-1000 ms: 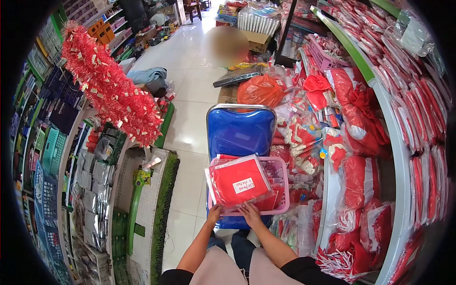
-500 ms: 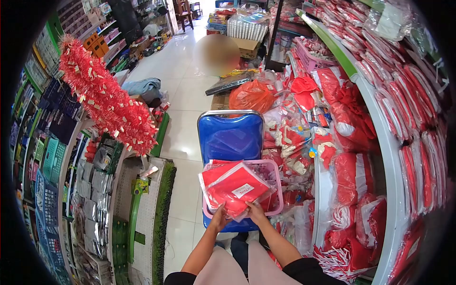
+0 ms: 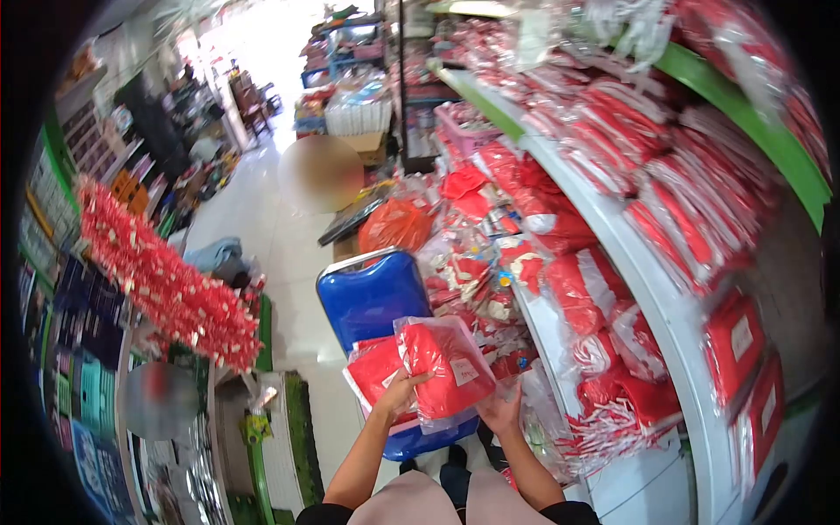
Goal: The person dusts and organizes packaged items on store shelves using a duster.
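A red item in a clear plastic packet (image 3: 437, 359), with a white label, is held over the basket by my left hand (image 3: 402, 394), which is closed on its left edge with the thumb on top. My right hand (image 3: 501, 408) is at the packet's lower right corner, fingers apart. Under it, another red packet (image 3: 372, 360) with a white label lies in the pink basket (image 3: 404, 427), mostly covered. The basket rests on a blue chair (image 3: 372, 297) standing in front of me.
Red and white goods in plastic (image 3: 582, 289) are piled on the low shelf at right. Stacks of red packets (image 3: 700, 210) line the upper shelf. An orange plastic bag (image 3: 394, 226) sits beyond the chair. Red tinsel (image 3: 166, 271) hangs at left before shelves.
The view has turned to the right and tilted up. The top packet has been lifted in my left hand and shifted right of the one beneath. My right hand has moved to its right corner.
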The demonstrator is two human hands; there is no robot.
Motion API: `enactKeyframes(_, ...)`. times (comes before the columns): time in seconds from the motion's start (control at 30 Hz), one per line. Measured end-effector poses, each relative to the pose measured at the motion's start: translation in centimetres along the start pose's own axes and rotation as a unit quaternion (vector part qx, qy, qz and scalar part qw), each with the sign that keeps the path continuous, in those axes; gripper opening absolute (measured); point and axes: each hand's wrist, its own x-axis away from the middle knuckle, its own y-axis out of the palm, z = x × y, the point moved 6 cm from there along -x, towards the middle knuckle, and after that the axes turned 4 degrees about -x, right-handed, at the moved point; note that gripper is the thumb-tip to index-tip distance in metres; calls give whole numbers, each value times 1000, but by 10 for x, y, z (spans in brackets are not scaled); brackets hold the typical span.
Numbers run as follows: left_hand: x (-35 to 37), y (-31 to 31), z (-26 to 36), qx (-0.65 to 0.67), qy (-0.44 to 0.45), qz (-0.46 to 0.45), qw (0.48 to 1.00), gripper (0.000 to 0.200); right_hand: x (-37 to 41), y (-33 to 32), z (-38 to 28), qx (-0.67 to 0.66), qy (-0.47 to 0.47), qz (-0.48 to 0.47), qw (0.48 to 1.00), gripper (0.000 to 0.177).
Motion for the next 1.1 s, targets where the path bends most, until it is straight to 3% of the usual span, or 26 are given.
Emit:
enactKeyframes(0.03,3,8,14,-20,3,-7,1000,26,9,14,-9,9,-55,-49,997,87)
enactKeyframes(0.13,17,33,56,-82,-27,-73,994,28,65,68,-29,91,-167,20,981,87)
enactKeyframes(0.17,32,51,74,-101,-45,-94,989,39,70,55,-39,136,-175,-2,975,75)
enactKeyframes(0.27,37,61,88,-106,-85,-172,976,37,86,40,-47,176,-180,-18,968,54)
enactKeyframes(0.3,42,75,90,-39,-108,-206,972,37,81,6,-52,135,-122,8,983,40)
enactKeyframes(0.4,64,126,98,158,-191,-299,921,44,161,95,-32,241,-239,-1,941,41)
enactKeyframes(0.43,53,129,98,100,-50,-245,963,47,173,94,-32,197,-266,4,944,45)
enactKeyframes(0.47,50,131,94,-58,99,-244,963,48,189,97,-33,158,-302,0,940,44)
enactKeyframes(0.5,45,136,82,-80,137,-238,958,48,206,100,-33,119,-337,-5,934,44)
enactKeyframes(0.67,67,212,31,21,44,-314,948,48,301,109,-32,67,-466,31,882,48)
enactKeyframes(0.8,93,262,11,21,-1,-371,928,48,375,136,-17,113,-502,-64,855,57)
enactKeyframes(0.93,121,310,-11,11,-31,-414,910,48,433,144,-6,130,-550,-32,824,57)
enactKeyframes(1.1,167,364,-55,0,-62,-453,890,48,493,139,2,117,-584,-57,801,52)
